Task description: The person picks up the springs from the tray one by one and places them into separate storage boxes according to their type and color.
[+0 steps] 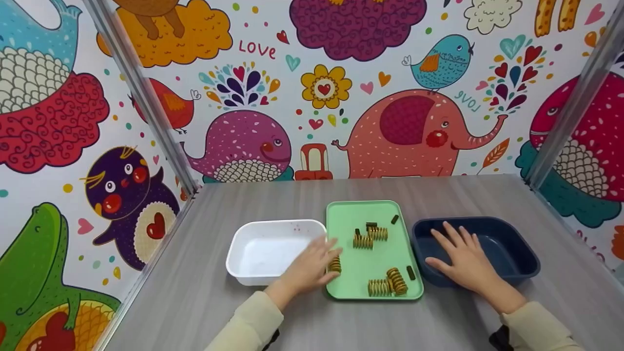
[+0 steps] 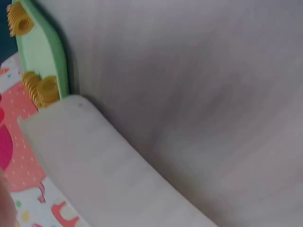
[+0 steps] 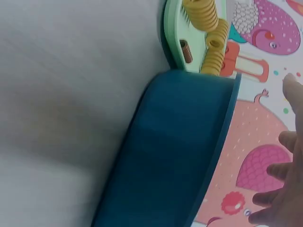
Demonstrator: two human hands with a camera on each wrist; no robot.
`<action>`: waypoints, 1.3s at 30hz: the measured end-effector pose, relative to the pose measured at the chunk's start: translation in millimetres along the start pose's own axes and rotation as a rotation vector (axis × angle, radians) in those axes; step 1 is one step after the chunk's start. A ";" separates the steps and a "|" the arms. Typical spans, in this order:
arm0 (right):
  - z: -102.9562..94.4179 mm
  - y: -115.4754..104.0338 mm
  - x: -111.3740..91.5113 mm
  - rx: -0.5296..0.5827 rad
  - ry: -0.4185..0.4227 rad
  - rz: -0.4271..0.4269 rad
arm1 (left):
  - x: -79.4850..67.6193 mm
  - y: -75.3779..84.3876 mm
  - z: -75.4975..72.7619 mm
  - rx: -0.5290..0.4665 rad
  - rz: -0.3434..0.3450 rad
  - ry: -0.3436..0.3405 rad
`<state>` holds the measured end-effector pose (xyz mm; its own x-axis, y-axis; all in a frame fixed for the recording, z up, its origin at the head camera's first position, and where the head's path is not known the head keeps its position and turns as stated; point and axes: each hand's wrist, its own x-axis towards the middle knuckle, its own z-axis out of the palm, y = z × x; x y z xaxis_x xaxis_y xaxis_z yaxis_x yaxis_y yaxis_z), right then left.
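My left hand (image 1: 309,263), fingers spread, hovers over the right rim of a white plastic bin (image 1: 253,281) and the left edge of a green tray (image 1: 351,273). A gold coil spring (image 1: 335,264) shows partly behind its fingers. My right hand (image 1: 460,258) is stretched out over a dark blue bin (image 1: 524,258), with nothing in its fingers. On the tray lie several more gold coil springs, including a pair near the front (image 1: 379,287), plus several small dark springs (image 1: 410,272). The right wrist view shows the right fingers (image 3: 279,170) apart, beyond the blue bin's wall (image 3: 165,146).
The tray stands between the two bins on a grey wood-grain table (image 1: 195,302). Behind the table rises a wall panel (image 1: 317,44) with cartoon animals, and metal posts (image 1: 161,112) stand at the corners.
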<state>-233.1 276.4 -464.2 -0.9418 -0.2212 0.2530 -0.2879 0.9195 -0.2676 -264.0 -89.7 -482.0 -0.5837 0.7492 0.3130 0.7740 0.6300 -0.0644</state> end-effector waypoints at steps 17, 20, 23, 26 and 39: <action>15.4 -37.3 -5.6 0.095 -0.030 -0.191 | -32.5 14.5 43.2 0.036 0.368 -0.178; 22.2 -42.3 -6.5 0.083 -0.025 -0.268 | -40.1 11.1 50.5 0.131 0.383 -0.176; 29.8 -46.9 -7.5 0.032 -0.025 -0.359 | -44.1 7.1 54.0 0.157 0.370 -0.162; 37.5 -51.5 -7.3 0.005 -0.053 -0.404 | -46.6 3.7 57.3 0.149 0.355 -0.139; 58.4 -54.0 4.1 -0.016 -0.128 -0.375 | -48.4 -1.2 69.4 0.137 0.385 -0.017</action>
<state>-231.5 206.9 -502.9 -0.7860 -0.5806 0.2124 -0.6144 0.7719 -0.1634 -253.7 -112.5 -562.8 -0.2623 0.9383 0.2254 0.8976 0.3230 -0.2999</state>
